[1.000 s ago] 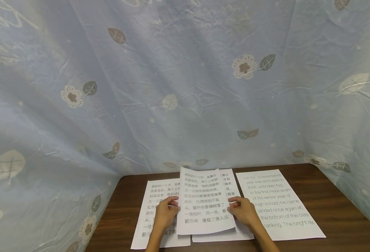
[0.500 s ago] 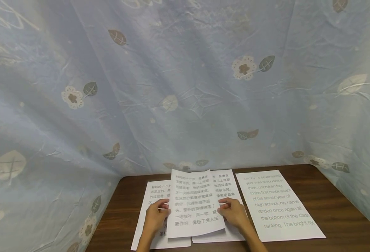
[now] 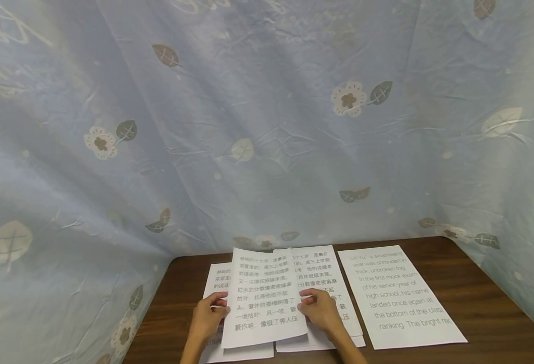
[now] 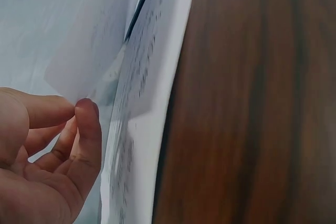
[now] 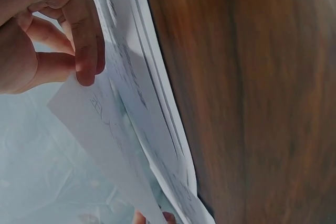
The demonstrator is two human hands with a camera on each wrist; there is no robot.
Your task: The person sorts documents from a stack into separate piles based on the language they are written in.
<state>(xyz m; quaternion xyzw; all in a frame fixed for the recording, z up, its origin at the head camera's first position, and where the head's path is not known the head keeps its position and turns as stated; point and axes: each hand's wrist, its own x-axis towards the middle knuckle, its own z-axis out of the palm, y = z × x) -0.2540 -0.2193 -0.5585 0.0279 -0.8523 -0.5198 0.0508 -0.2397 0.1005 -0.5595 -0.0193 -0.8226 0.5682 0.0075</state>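
A printed sheet of paper (image 3: 262, 298) with Chinese text is held up between both hands, tilted and slightly bowed. My left hand (image 3: 208, 314) pinches its left edge between thumb and fingers; the left wrist view shows the thumb and fingertips meeting at the paper's edge. On the opposite side my right hand (image 3: 320, 309) pinches the right edge. Below the held sheet, the left paper stack (image 3: 249, 352) lies mostly hidden. The middle paper stack (image 3: 326, 273), bearing the same text, is partly covered by the sheet and the right hand.
To the right lies a page of English text (image 3: 401, 298), flat on the dark wooden table (image 3: 481, 303). A pale blue patterned cloth (image 3: 285, 126) hangs behind the table and along both sides. The stacks sit near the table's front edge.
Both hands have carried the held sheet leftward, from over the middle stack toward the left one. More of the middle stack now shows, and less of the left stack.
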